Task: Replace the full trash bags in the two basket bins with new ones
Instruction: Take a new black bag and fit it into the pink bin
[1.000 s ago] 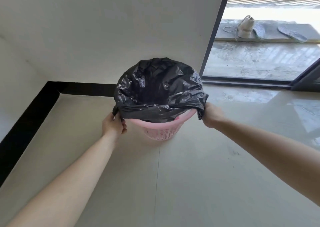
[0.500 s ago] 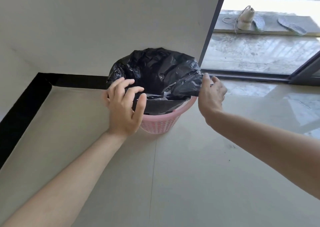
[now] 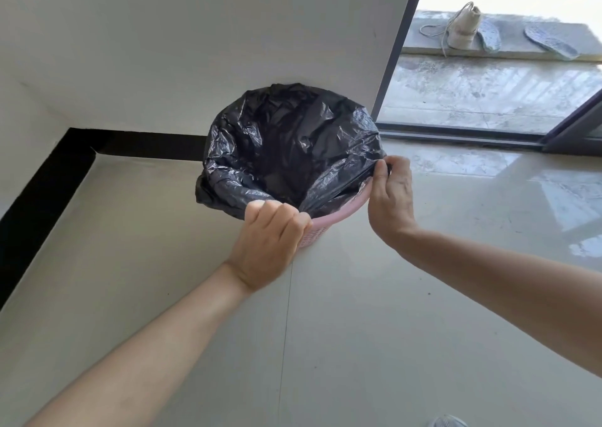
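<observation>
One pink basket bin (image 3: 338, 216) stood on the pale tiled floor (image 3: 358, 329) against the white wall (image 3: 195, 35), beside a glass door. One black trash bag (image 3: 286, 143) sat inside it, its mouth wide open and its edge folded over most of the rim; a stretch of pink rim at the near right showed bare. Two hands worked the bag. The left hand (image 3: 270, 240) had its grip clamped on the bag's edge at the near rim, fingers curled over the plastic. The right hand (image 3: 391, 205) had its grip pinched together on the bag's edge at the right side of the rim. Outside the glass, one white shoe (image 3: 462, 29) and two insoles (image 3: 488, 37) lay on a ledge (image 3: 423, 40).
</observation>
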`<state>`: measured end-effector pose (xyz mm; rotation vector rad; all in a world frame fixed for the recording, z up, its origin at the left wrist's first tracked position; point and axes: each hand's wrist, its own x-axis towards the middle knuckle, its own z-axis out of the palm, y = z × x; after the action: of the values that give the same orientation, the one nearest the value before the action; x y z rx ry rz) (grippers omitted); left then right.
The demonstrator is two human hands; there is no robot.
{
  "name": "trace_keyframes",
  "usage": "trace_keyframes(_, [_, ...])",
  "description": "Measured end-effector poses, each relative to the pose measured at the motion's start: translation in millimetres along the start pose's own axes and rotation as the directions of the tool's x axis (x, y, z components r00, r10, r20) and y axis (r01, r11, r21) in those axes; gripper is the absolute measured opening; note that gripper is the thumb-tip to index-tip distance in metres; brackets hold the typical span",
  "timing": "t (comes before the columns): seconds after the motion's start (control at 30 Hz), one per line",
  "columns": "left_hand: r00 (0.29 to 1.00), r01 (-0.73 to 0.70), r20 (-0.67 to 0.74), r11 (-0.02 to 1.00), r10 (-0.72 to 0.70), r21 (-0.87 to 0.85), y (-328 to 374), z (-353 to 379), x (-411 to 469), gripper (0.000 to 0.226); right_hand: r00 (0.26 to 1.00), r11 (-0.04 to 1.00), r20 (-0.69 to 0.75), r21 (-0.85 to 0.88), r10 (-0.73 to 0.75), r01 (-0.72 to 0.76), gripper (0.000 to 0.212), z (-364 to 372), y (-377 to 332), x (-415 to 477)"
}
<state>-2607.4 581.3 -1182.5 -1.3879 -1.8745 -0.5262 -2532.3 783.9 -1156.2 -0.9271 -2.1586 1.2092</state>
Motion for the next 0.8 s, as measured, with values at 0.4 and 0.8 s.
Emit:
trace_keyframes(0.4, [0.996,-0.032,0.087,0.999,0.034,-0.022,-6,0,-1,0.011,0.919,0.964,0.291,-0.085,0.266,-0.252,0.021,33,36,-10])
trace_keyframes(0.8, [0.753,0.655,0.08,0.756,-0.654,0.015,-59,-23,70,0.035,0.946,0.946,-0.162,0.209,0.282,-0.246,0.063,-8,-39,63])
